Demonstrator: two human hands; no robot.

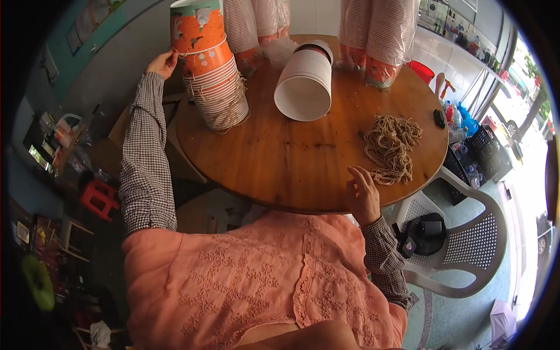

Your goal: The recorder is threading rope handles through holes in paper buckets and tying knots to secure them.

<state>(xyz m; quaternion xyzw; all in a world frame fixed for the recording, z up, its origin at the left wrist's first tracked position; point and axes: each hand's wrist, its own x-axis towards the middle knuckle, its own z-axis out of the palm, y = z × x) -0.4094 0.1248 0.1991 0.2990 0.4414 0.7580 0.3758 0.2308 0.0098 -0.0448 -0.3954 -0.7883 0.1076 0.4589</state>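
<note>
Round brown wooden table (280,169): left edge, left hand (163,63) touching orange patterned tapered-bucket stack (208,65), grip indeterminable; right front, right hand (364,196) unclenched.

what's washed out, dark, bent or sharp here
Head view: daylight washes out the street at right; head view: gloom around the red stool at left; head view: fisheye bends edges near its black rim; head view: tub stack reasonably sharp.

The table (262,169) is faced in glossy wood, and the twine (396,146) is spun of rough, matt fibre. The buckets (211,76) are formed of smooth, paper-like stock, and shiny clear plastic is used for the bags (392,35). The blouse (245,268) is cut from matt, embroidered cloth, and the chair (475,242) is moulded in smooth, perforated plastic.
</note>
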